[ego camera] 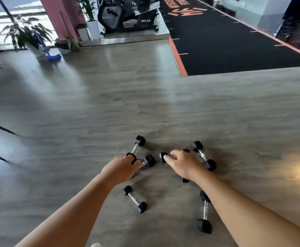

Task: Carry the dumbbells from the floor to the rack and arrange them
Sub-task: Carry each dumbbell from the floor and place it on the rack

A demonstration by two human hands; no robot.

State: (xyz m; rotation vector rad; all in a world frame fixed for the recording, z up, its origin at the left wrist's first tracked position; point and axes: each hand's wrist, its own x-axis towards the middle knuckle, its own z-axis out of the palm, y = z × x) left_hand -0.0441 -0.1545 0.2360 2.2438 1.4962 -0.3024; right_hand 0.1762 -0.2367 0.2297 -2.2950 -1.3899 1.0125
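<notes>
Several small black hex dumbbells with chrome handles lie scattered on the wooden floor. My left hand [123, 168] is curled round the handle of one dumbbell [149, 160]; only its right head and a bit of chrome show. Just beyond my knuckles lies another dumbbell [136, 146]. My right hand [183, 165] arches over a dumbbell [163, 157] with thumb and fingers apart, the thumb touching its head; the handle is hidden beneath the palm. More dumbbells lie at the right [203, 155], near left [135, 199] and near right [204, 212]. No rack is in view.
A black sprint track with an orange border [178, 56] starts at the far right. An exercise bike [128, 15] stands on a raised platform at the back. Potted plants [25, 32] and a blue floor tool [50, 54] stand at the back left. Wide wooden floor [110, 97] lies between.
</notes>
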